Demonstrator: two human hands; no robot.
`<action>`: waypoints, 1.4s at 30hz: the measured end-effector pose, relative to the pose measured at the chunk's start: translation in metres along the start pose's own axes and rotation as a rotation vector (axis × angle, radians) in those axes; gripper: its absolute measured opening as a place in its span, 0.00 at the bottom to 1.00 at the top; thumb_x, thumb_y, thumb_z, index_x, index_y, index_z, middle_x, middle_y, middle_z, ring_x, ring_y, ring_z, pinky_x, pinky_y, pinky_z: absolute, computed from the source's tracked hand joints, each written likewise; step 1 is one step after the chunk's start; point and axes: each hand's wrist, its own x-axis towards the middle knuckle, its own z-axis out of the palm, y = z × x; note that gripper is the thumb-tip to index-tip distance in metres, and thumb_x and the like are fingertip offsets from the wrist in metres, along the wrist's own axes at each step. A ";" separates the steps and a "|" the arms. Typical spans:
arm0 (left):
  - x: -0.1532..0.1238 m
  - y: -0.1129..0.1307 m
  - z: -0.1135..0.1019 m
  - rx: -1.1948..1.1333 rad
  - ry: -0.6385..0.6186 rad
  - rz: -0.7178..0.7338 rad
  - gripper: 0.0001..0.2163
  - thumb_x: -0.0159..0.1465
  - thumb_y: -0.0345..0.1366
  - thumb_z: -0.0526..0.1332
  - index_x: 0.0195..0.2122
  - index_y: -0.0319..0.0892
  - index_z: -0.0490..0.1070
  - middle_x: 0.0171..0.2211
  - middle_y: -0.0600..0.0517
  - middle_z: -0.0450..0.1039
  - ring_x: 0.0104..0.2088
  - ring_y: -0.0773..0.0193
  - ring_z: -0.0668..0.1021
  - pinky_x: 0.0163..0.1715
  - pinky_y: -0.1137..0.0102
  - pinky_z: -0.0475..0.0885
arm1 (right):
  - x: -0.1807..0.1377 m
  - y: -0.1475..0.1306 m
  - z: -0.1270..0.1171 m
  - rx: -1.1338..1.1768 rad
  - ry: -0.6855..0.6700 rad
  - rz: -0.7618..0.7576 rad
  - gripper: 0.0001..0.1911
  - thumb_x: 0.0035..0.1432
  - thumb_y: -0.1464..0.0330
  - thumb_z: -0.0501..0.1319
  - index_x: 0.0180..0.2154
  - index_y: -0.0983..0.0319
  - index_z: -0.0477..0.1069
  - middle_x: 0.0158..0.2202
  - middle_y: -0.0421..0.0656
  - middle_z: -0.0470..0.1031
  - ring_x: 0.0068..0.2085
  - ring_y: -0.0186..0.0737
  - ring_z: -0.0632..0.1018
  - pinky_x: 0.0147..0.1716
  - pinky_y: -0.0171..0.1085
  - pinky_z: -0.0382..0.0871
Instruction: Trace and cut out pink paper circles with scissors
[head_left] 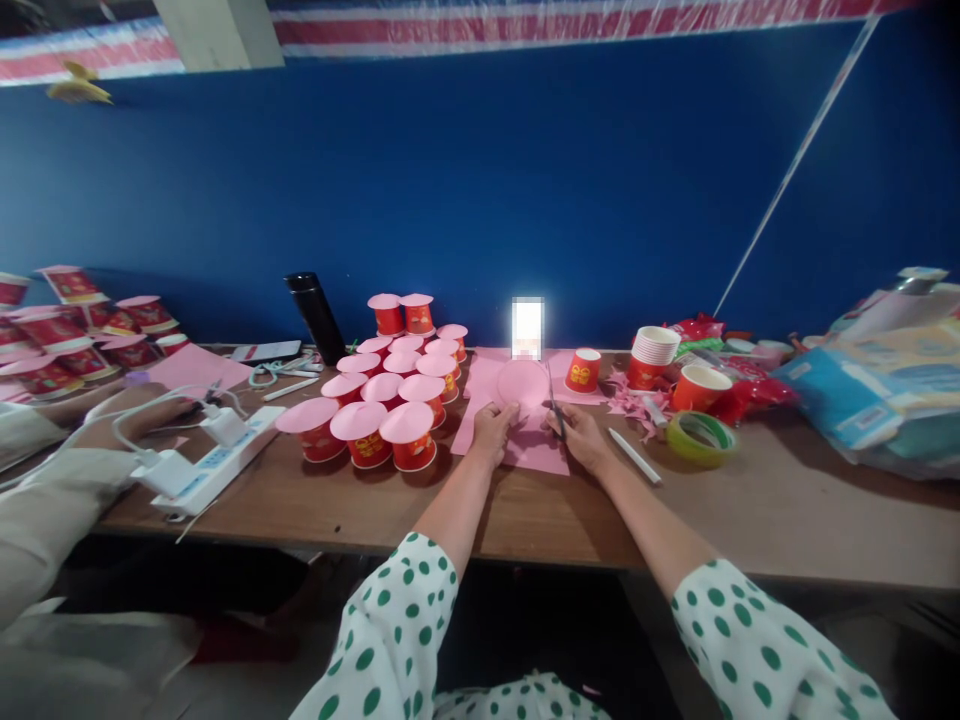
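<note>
Centre of frame: holding pink paper disc (523,382) in left hand (492,434), scissors (557,416) in right hand (583,438), near red cups (367,451) left of centre.

A makeshift craft workshop is suggested: a long table (780,530) is set against a blue wall (525,180) and is spread with paper (523,382), scissors (554,400), tape (697,456), cups (412,452) and a power strip (225,474). One end is occupied by a co-worker (67,515).

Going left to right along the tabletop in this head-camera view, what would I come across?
White power strip → pink-topped red cups → left hand → pink paper disc → right hand with scissors → white pen → yellow-green tape roll → blue package.
</note>
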 end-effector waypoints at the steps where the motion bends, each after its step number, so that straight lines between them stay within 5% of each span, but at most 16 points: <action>1: 0.000 0.000 0.000 0.000 -0.002 0.002 0.14 0.43 0.38 0.69 0.19 0.36 0.65 0.16 0.57 0.63 0.20 0.73 0.69 0.29 0.70 0.72 | 0.001 0.001 0.000 0.000 0.000 -0.001 0.27 0.44 0.58 0.62 0.46 0.64 0.67 0.25 0.41 0.72 0.17 0.28 0.67 0.13 0.30 0.63; 42: 0.000 0.002 0.000 0.029 0.030 -0.020 0.15 0.42 0.37 0.69 0.20 0.37 0.63 0.17 0.56 0.64 0.21 0.71 0.71 0.24 0.72 0.71 | 0.001 0.003 -0.001 -0.011 0.012 -0.033 0.27 0.44 0.55 0.61 0.44 0.65 0.68 0.24 0.41 0.71 0.21 0.31 0.70 0.14 0.29 0.64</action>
